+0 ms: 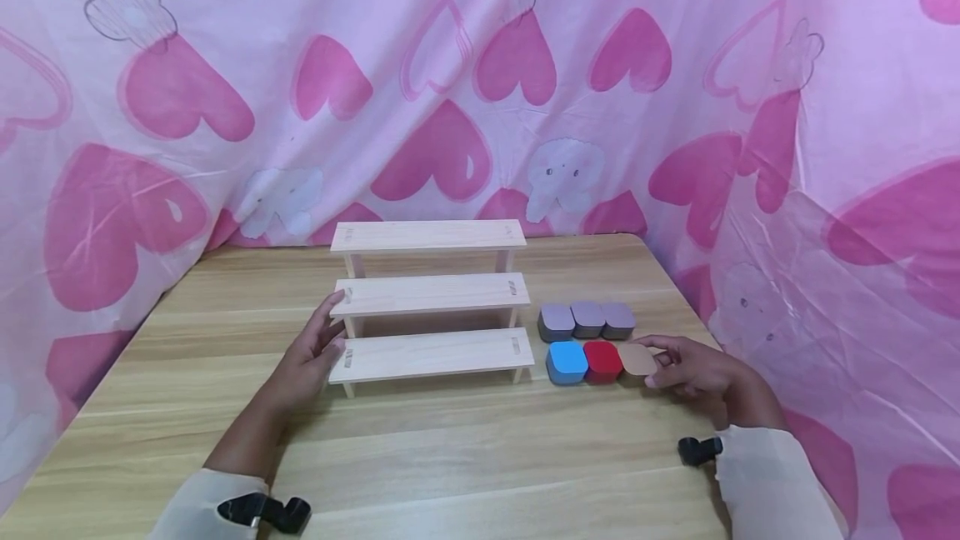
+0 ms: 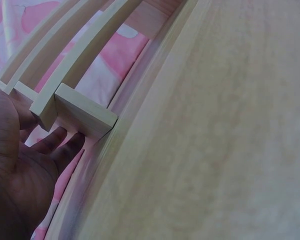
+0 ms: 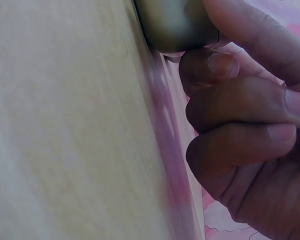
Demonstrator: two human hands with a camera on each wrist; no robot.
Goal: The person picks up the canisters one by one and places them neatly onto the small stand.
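A pale wooden three-step stand (image 1: 431, 354) is on the table, with my left hand (image 1: 303, 361) at its left side. In the left wrist view the fingers (image 2: 69, 151) of that hand reach out against the stand's end support (image 2: 85, 112). My right hand (image 1: 693, 369) pinches a tan rounded-square block (image 1: 636, 360) between thumb and fingers, at the right end of the front row. To its left are a red block (image 1: 602, 362) and a blue block (image 1: 567, 362). In the right wrist view the remaining fingers (image 3: 240, 150) curl in beneath the tan block (image 3: 177, 25).
Behind the coloured row stand three blocks with lilac tops (image 1: 587, 317), right of the stand. A wood-grain table (image 1: 465, 465) carries everything. Pink heart-patterned cloth (image 1: 431, 65) hangs behind and along both sides of the table.
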